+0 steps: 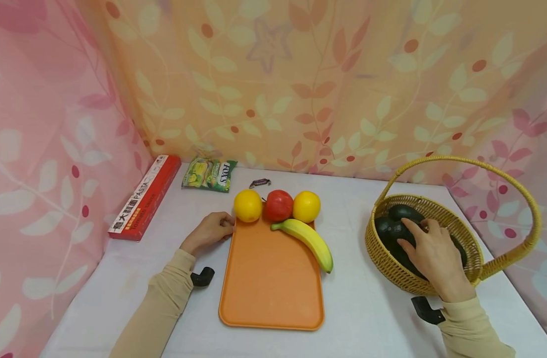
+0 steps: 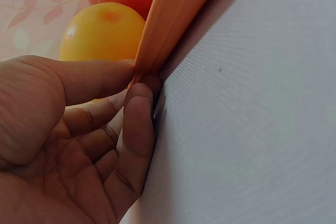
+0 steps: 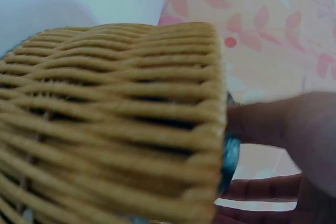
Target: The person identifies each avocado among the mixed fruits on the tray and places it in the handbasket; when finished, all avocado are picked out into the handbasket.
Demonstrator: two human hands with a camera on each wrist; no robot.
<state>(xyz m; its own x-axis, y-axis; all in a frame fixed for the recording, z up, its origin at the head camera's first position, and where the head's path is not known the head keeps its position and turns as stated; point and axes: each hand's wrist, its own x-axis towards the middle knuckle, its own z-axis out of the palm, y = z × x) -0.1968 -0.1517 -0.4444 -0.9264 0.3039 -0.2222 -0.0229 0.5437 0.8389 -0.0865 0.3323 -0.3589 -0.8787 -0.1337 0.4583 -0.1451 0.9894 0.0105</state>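
My left hand [image 1: 212, 229] pinches the left rim of an orange tray [image 1: 273, 278] near its far corner; in the left wrist view the thumb lies against the rim with a fingertip below it. Across the tray's far edge sit a yellow round fruit [image 1: 248, 206], a red apple [image 1: 279, 205] and another yellow fruit [image 1: 306, 207]. A banana [image 1: 306, 239] lies over the tray's right edge. Inside a wicker basket [image 1: 391, 273], my right hand [image 1: 436, 256] reaches over dark green avocados [image 1: 406, 213], thumb and index finger spread. Its contact with them is partly hidden.
The basket's tall arched handle [image 1: 470, 160] rises beyond and right of my right hand. A red pasta box [image 1: 145, 199], a green candy bag [image 1: 209, 174] and a small wrapped candy [image 1: 260, 183] lie toward the back left. Patterned curtains [image 1: 273, 89] enclose the white table.
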